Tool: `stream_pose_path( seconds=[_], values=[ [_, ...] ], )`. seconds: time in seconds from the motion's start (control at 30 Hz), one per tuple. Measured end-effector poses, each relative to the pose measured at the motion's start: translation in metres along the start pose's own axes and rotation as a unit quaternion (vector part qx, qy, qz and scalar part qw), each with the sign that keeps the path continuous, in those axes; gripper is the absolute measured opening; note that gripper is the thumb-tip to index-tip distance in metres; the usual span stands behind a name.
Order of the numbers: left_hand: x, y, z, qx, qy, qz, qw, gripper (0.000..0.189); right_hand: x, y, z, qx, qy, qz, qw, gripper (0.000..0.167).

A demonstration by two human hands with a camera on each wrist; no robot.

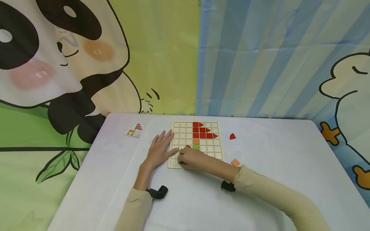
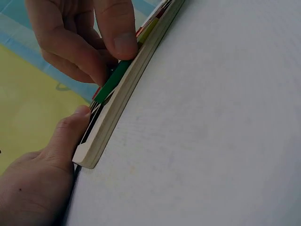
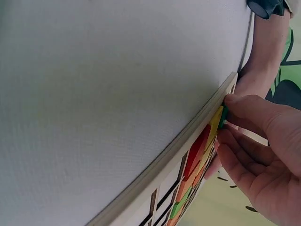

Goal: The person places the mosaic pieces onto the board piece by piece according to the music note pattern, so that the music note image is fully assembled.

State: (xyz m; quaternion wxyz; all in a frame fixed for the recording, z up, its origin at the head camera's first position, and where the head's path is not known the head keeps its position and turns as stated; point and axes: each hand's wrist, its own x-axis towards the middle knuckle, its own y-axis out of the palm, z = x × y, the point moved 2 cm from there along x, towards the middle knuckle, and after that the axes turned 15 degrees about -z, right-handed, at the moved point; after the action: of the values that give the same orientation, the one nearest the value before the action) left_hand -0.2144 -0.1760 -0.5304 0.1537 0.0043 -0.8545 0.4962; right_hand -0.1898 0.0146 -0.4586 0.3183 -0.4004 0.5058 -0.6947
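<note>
A pale wooden grid board (image 1: 182,126) lies on the white table, carrying red square and pointed tiles (image 1: 202,130), with an orange tile (image 1: 196,141) and a light green tile (image 1: 196,147) below them. My left hand (image 1: 158,150) rests along the board's left edge, fingers spread and straight, thumb at the rim. Over the lower left cells, my right hand (image 1: 194,159) pinches a dark green tile (image 2: 112,84) between thumb and fingers, low against the grid. Yellow tiles (image 3: 214,125) and a red tile (image 3: 197,149) sit beside it in the right wrist view. My right hand hides part of the lower rows.
A small card (image 1: 134,130) printed with a coloured grid pattern lies to the left of the board. To the right lie a loose red rounded wedge (image 1: 232,136) and an orange square tile (image 1: 235,162). Printed cloth (image 1: 231,64) hangs behind the table.
</note>
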Motion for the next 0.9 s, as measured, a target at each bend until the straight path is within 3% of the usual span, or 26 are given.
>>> stream_pose_path(
  seconds=[0.4, 0.5, 0.7, 0.9],
  values=[
    [0.000, -0.001, -0.003, 0.001, -0.003, 0.001, 1.0000, 0.084, -0.009, -0.004, -0.002, -0.023, -0.033, -0.015, 0.9991, 0.003],
    [-0.001, 0.001, -0.003, -0.003, -0.005, 0.003, 1.0000, 0.084, -0.018, -0.008, -0.003, -0.024, -0.049, -0.031, 0.9981, 0.010],
    [-0.001, 0.001, -0.004, -0.008, -0.007, 0.005, 0.9999, 0.085, -0.061, -0.031, -0.012, -0.019, -0.033, -0.065, 0.9972, 0.031],
    [-0.001, 0.001, -0.002, -0.004, -0.004, -0.002, 1.0000, 0.085, -0.120, -0.054, -0.035, -0.002, 0.064, -0.058, 0.9963, 0.038]
  ],
)
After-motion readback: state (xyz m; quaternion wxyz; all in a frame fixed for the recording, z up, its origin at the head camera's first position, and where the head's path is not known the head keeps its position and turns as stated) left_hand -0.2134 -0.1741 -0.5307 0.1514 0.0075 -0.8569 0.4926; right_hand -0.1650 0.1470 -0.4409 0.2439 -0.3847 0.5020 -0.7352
